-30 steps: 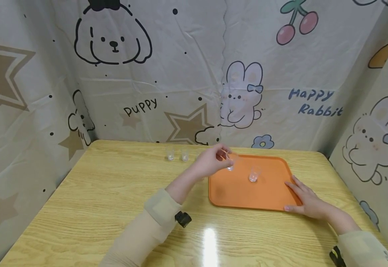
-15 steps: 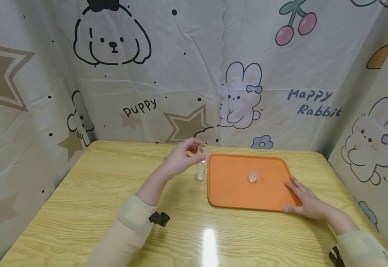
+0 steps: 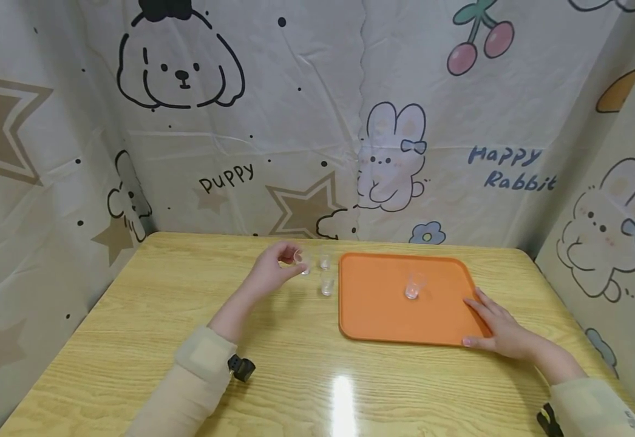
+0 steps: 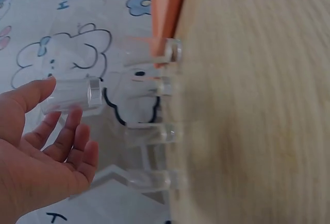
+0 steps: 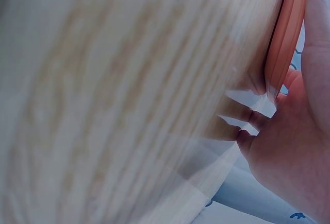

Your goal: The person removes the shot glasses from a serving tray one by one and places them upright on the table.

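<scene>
My left hand point(image 3: 274, 267) pinches a small clear shot glass point(image 4: 77, 92) between thumb and fingertips, above the back of the table. Just right of that hand stand two similar clear glasses, a rear shot glass point(image 3: 325, 262) and a front shot glass point(image 3: 326, 285). In the left wrist view, further glasses point(image 4: 170, 133) stand in line, hidden behind my hand in the head view. One shot glass point(image 3: 413, 287) stands on the orange tray point(image 3: 374, 315). My right hand point(image 3: 505, 331) rests on the tray's right edge near its front corner, fingers extended and spread.
The wood-grain table point(image 3: 175, 303) stretches left and in front of the tray. A patterned cloth point(image 3: 241, 121) hangs behind the table and along both sides. Dark wrist cameras, such as the left wrist camera point(image 3: 241, 368), sit at the sleeves.
My left hand has moved left from over the tray, carrying the shot glass to the back of the table. Two standing glasses beside the tray have come into view. My right hand stays put.
</scene>
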`<state>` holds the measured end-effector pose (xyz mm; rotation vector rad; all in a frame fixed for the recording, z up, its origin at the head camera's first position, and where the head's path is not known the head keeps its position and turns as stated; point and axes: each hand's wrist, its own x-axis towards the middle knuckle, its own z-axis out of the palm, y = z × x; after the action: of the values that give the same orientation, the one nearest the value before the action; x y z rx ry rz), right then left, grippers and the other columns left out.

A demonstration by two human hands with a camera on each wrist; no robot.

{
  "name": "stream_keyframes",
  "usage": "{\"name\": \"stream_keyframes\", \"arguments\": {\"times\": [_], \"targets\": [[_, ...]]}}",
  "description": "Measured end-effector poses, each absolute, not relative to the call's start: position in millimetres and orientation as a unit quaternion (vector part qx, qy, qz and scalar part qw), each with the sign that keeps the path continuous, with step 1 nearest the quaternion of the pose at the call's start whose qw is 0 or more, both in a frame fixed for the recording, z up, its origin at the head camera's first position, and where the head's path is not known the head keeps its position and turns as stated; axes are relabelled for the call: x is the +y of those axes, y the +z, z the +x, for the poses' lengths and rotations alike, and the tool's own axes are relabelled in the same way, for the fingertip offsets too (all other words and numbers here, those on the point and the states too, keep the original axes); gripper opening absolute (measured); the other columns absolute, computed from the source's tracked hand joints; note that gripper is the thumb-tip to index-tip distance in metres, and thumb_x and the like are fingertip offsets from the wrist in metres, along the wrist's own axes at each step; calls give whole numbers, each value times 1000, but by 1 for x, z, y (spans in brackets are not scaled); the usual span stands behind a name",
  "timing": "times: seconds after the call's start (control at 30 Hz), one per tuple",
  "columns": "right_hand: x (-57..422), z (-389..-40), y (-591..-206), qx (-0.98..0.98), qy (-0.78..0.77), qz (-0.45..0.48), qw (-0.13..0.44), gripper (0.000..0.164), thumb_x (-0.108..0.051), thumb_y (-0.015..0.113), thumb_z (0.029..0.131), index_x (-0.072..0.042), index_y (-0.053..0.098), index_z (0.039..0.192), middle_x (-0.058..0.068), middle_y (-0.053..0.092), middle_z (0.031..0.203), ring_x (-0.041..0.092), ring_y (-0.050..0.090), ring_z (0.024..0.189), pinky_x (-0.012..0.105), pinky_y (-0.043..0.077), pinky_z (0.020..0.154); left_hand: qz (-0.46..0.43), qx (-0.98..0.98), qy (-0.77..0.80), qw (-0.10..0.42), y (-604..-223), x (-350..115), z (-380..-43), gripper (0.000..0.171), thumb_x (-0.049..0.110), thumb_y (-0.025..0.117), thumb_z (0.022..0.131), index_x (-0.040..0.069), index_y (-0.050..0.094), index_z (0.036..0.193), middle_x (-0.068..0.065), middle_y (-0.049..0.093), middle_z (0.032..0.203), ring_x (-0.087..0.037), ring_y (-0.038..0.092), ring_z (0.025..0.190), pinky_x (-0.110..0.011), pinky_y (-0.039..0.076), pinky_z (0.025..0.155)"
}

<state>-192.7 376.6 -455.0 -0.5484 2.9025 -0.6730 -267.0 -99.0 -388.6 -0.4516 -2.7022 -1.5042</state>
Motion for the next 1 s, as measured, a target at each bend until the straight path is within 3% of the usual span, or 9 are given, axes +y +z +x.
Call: {"name": "stream_keyframes", "arguments": {"times": [0.17,0.63,1.0], "targets": [[376,-192,-455,955,-225,-183,56,88,-34,75,78,9,30,141,35,9,149,60,15,128,73,19,94,-125,-869,-479,11,-404,-103,-272,33,15,70,85,1,58,111,-11,60,103,-27,55,99,-40,45,89],[376,-194,-455,956,-224,-180,62,89,-35,75,79,8,29,142,33,6,151,60,14,129,74,19,94,-107,-886,-450,-43,-430,-104,-281,35,13,72,83,1,58,112,-9,58,100,-22,52,93,-34,44,82],[376,-193,-455,956,-223,-179,61,89,-35,75,78,8,29,141,34,8,150,60,14,129,74,18,94,-116,-895,-428,-44,-440,-107,-286,32,14,72,83,3,59,111,-8,61,99,-19,54,90,-33,45,79]]}}
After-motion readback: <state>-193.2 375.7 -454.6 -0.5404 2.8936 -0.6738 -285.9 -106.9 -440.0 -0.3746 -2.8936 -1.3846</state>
